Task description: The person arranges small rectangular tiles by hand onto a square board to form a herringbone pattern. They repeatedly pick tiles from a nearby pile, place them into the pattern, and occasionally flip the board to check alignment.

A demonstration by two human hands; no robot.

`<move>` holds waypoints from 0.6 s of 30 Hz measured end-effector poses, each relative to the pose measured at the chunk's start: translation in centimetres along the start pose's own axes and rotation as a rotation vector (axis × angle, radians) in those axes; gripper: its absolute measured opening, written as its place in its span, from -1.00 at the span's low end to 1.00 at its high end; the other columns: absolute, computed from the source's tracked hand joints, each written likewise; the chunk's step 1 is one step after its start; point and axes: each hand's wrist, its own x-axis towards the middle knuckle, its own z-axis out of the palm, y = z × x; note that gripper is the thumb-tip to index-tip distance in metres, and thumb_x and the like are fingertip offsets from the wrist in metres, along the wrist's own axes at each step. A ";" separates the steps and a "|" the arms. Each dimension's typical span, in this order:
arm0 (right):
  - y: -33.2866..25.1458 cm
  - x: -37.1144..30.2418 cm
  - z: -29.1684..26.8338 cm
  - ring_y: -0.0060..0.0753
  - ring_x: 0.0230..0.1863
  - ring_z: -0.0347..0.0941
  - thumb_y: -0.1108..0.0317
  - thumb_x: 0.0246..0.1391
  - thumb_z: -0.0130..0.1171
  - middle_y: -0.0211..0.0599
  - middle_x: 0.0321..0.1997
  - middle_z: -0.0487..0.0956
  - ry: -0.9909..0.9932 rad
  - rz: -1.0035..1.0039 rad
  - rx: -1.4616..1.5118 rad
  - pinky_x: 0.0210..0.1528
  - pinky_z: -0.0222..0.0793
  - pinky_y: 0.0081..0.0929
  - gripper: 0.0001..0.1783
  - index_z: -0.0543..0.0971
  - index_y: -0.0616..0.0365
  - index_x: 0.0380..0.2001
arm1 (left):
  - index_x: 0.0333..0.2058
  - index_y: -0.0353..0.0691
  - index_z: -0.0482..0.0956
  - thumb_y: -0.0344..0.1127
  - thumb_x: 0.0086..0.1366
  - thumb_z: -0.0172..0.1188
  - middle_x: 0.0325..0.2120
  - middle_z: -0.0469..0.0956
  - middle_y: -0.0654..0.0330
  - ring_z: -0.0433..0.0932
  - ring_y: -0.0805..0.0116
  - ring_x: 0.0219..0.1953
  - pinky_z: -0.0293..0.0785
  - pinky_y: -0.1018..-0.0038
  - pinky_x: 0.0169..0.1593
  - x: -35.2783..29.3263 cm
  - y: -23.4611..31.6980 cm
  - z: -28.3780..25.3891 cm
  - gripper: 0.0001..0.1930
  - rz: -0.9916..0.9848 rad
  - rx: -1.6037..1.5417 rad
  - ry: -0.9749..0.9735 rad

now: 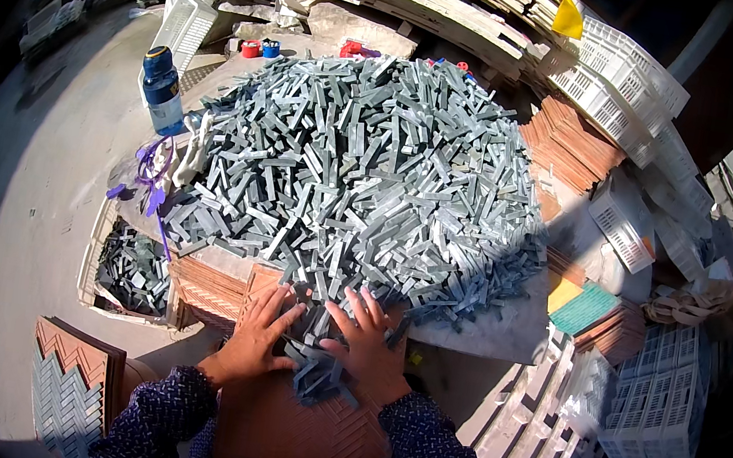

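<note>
A terracotta-coloured tray [281, 437] with a herringbone pattern of grooves lies before me, tilted against the edge of the work surface. On its upper part is a small heap of grey stone strips [319, 380]. My left hand [255, 343] rests at the heap's left side, fingers spread and pointing away from me. At its right side my right hand [370, 350] also has its fingers apart, with loose strips beside and under them. Beyond both hands rises a large pile of the same strips [366, 163]. Neither hand grips anything that I can see.
Left of the pile stand a blue bottle [163, 93] and a crate of strip pieces [130, 308]. A herringbone panel set with grey strips [66, 398] leans at lower left. Stacked trays [571, 141], white plastic crates [623, 73] and white slats [527, 420] are on the right.
</note>
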 end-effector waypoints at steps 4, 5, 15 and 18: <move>4.5 5.9 3.4 0.26 0.31 -0.05 0.04 0.00 0.19 0.05 0.31 0.11 0.237 0.124 0.114 0.25 -0.05 0.10 -0.31 0.29 -0.06 0.20 | 0.27 -0.13 0.09 0.22 0.15 0.10 0.29 -0.05 -0.13 -0.07 -0.14 0.32 -0.13 0.03 0.28 6.5 -3.1 0.8 -0.16 -0.081 -0.079 0.101; 4.9 6.8 3.7 0.32 0.31 -0.08 0.05 -0.01 0.20 0.10 0.32 0.08 0.195 0.147 0.091 0.26 -0.07 0.12 -0.29 0.26 -0.05 0.22 | 0.27 -0.13 0.09 0.22 0.18 0.05 0.28 -0.03 -0.12 -0.07 -0.13 0.32 -0.13 0.00 0.28 8.3 -3.8 1.4 -0.19 -0.114 -0.064 0.124; 3.5 1.0 2.2 -0.03 0.15 0.31 0.24 0.02 0.18 -0.11 0.25 0.29 -0.132 -0.064 0.588 0.18 0.19 -0.23 -0.48 0.42 0.08 0.09 | 0.16 -0.15 0.31 -0.06 0.14 0.21 0.15 0.30 0.03 0.19 0.00 0.24 -0.11 -0.03 0.29 3.8 -3.7 -0.3 -0.37 0.026 -0.306 -0.118; 3.5 -3.3 -1.2 -0.10 0.24 0.25 0.26 0.01 0.22 -0.11 0.28 0.27 -0.042 0.177 0.614 0.22 0.15 -0.30 -0.44 0.39 0.10 0.11 | 0.18 -0.14 0.28 -0.04 0.12 0.21 0.20 0.23 0.07 0.19 0.02 0.24 -0.18 -0.03 0.31 1.3 -0.6 -1.8 -0.33 -0.016 -0.091 -0.060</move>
